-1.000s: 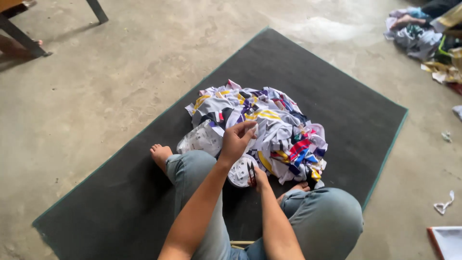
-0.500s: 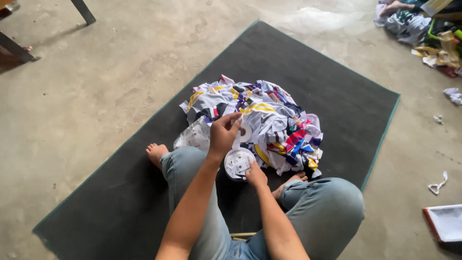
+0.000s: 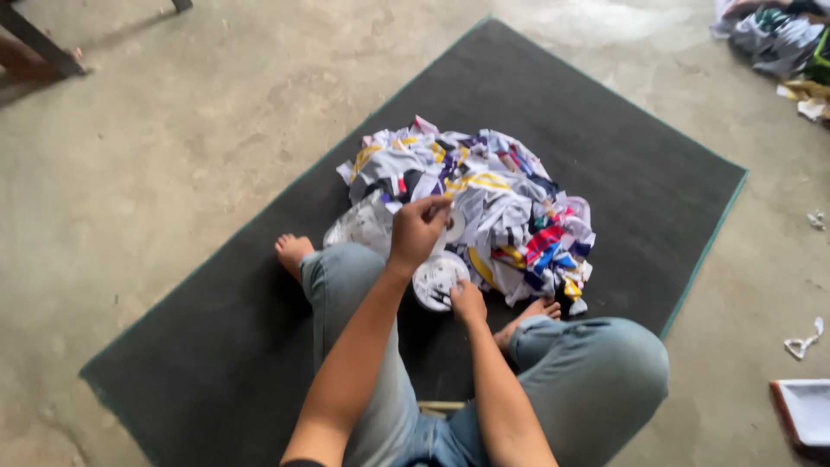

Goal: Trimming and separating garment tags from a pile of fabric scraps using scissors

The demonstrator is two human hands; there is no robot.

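Note:
I sit cross-legged in jeans on a dark mat (image 3: 605, 156). A heap of colourful cloth scraps (image 3: 501, 207), white with yellow, blue and red, lies in front of my legs. My left hand (image 3: 419, 232) is raised over the near edge of the heap, fingers pinched on a white cloth piece. Just below it a round white cloth piece (image 3: 435, 275) lies by my knee. My right hand (image 3: 468, 303) is closed at its lower edge around a small dark tool that looks like scissors; the tool is mostly hidden.
Bare concrete floor (image 3: 173, 156) surrounds the mat. Another heap of cloth (image 3: 774, 39) lies at the top right, with loose scraps (image 3: 802, 342) nearby. A white tray with a red rim (image 3: 804, 411) is at the right edge. Furniture legs (image 3: 39, 43) stand top left.
My right hand has come forward from my lap to the round white piece. My left hand stays pinched on cloth at the near edge of the heap.

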